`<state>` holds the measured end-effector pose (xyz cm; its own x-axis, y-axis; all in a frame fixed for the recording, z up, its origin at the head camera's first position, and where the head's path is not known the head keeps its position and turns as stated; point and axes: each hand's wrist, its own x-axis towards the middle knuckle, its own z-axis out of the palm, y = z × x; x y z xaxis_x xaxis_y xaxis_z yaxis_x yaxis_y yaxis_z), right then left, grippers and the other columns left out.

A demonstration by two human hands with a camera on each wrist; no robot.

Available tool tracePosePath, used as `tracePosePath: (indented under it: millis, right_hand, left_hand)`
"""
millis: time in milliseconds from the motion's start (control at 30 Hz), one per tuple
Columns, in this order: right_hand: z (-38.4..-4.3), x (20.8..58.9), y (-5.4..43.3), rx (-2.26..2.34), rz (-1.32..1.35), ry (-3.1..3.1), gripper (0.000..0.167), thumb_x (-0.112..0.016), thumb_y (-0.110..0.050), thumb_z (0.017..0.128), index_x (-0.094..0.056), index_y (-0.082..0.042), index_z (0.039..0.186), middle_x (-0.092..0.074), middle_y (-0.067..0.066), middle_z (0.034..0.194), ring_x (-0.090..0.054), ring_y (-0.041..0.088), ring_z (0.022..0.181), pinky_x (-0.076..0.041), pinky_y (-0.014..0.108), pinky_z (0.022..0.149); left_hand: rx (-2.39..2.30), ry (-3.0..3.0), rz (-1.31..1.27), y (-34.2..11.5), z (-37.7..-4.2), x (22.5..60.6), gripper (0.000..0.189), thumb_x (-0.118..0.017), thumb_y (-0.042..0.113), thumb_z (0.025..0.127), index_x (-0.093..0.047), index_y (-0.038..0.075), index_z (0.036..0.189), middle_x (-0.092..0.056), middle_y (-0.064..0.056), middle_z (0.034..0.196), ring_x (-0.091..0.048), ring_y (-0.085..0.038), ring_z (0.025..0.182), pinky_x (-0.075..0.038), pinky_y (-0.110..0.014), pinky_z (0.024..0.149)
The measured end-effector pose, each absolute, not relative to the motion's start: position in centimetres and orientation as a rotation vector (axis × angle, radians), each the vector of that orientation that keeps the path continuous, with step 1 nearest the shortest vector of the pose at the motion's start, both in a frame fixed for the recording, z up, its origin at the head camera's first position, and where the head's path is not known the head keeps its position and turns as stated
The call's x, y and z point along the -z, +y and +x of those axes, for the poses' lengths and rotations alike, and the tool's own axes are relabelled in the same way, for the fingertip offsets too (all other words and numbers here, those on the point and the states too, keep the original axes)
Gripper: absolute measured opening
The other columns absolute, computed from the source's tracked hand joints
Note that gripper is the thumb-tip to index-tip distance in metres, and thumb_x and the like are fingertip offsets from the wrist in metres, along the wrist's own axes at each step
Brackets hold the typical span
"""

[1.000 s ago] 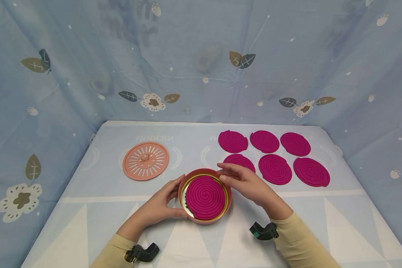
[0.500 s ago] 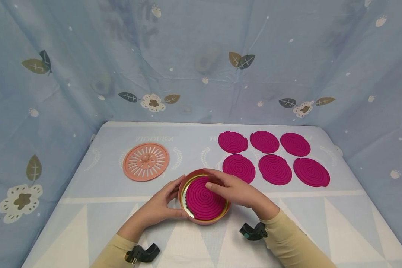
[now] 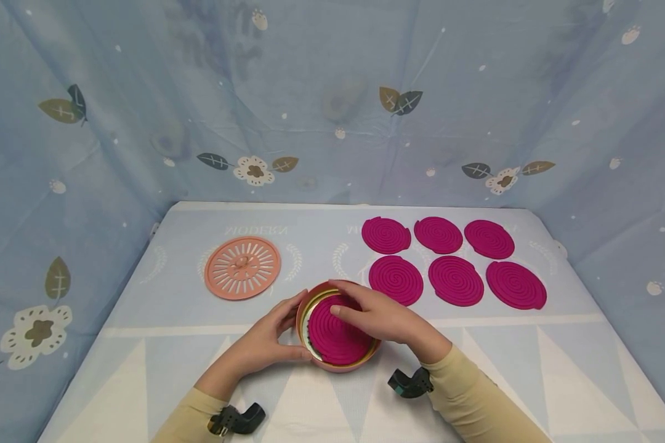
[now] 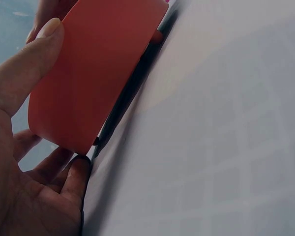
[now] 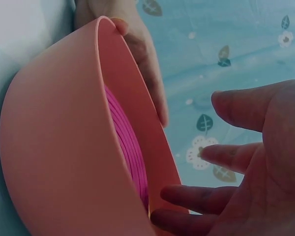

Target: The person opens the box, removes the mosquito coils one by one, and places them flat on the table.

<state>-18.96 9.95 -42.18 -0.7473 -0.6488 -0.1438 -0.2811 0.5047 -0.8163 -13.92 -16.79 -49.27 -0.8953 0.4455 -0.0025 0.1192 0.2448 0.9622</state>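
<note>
A round coral-coloured mosquito coil box (image 3: 338,367) stands on the table, with a magenta mosquito coil (image 3: 337,335) lying inside. Around the box's left side, my left hand (image 3: 266,341) holds it; the left wrist view has the thumb (image 4: 44,46) at the rim and other fingers low against the wall. My right hand (image 3: 382,314) hovers over the right part of the box, covering some of the coil. Seen from the right wrist, its fingers (image 5: 201,199) are spread and loosely extended, the lower ones at the box opening. Nothing is held in it.
Several more magenta coils (image 3: 455,280) lie in two rows at the back right. A slotted coral lid (image 3: 242,268) with a small knob lies at the back left. Patterned blue cloth (image 3: 332,111) walls off the table's back and sides.
My right hand has moved left from the box's right rim to over the coil. My left hand and the box have stayed in place.
</note>
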Motion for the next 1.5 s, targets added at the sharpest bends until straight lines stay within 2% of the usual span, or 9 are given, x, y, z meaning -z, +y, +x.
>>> tracePosePath:
  millis: [300,500,733,900,1233,1500]
  right_hand:
    - [-19.3,42.4,10.2,1.157,-0.754,2.262,0.062,-0.057,-0.047,0.098,-0.040,-0.024,0.152,-0.053,-0.001,0.140,-0.048,0.015,0.129,-0.044,0.041,0.109]
    - [-19.4,42.3,10.4,1.215,-0.738,2.221,0.062,-0.058,-0.044,0.099,-0.040,-0.019,0.152,-0.054,0.002,0.140,-0.051,0.016,0.126,-0.044,0.042,0.109]
    - [-19.2,42.1,10.5,1.257,-0.690,2.197,0.062,-0.058,-0.044,0.098,-0.040,-0.020,0.153,-0.052,0.004,0.143,-0.049,0.023,0.131,-0.042,0.044,0.111]
    - [-19.2,41.9,10.7,1.283,-0.670,2.193,0.064,-0.059,-0.043,0.098,-0.038,-0.018,0.153,-0.052,0.005,0.143,-0.047,0.023,0.132,-0.041,0.045,0.111]
    - [-19.5,41.8,11.3,1.370,-0.632,2.154,0.059,-0.060,-0.042,0.098,-0.039,-0.029,0.151,-0.052,0.006,0.142,-0.050,0.020,0.129,-0.044,0.045,0.109]
    - [-19.8,42.3,11.8,1.469,-0.558,2.085,0.056,-0.061,-0.038,0.098,-0.042,-0.028,0.150,-0.056,0.007,0.137,-0.055,0.021,0.122,-0.051,0.043,0.100]
  left_hand:
    - [-1.673,2.261,0.483,-16.7,-13.9,49.0,0.108,-0.091,0.027,0.071,-0.026,0.027,0.157,-0.033,0.005,0.155,-0.040,-0.014,0.138,-0.034,-0.028,0.115]
    - [-1.671,2.254,0.469,-16.6,-13.8,49.0,0.108,-0.092,0.027,0.071,-0.027,0.028,0.157,-0.033,0.005,0.154,-0.041,-0.014,0.137,-0.034,-0.027,0.115]
    - [-1.680,2.249,0.477,-16.6,-13.9,49.0,0.109,-0.092,0.027,0.071,-0.026,0.025,0.158,-0.032,0.005,0.155,-0.040,-0.015,0.138,-0.034,-0.026,0.115]
    - [-1.683,2.250,0.483,-16.6,-13.9,49.1,0.110,-0.092,0.028,0.071,-0.026,0.023,0.158,-0.033,0.005,0.155,-0.040,-0.014,0.138,-0.034,-0.026,0.115]
    - [-1.689,2.257,0.497,-16.7,-13.9,49.2,0.110,-0.092,0.027,0.071,-0.026,0.022,0.158,-0.035,0.005,0.153,-0.039,-0.014,0.138,-0.034,-0.025,0.114]
    - [-1.681,2.266,0.490,-16.7,-13.9,49.2,0.110,-0.092,0.028,0.070,-0.026,0.023,0.158,-0.035,0.004,0.153,-0.040,-0.014,0.137,-0.034,-0.026,0.114]
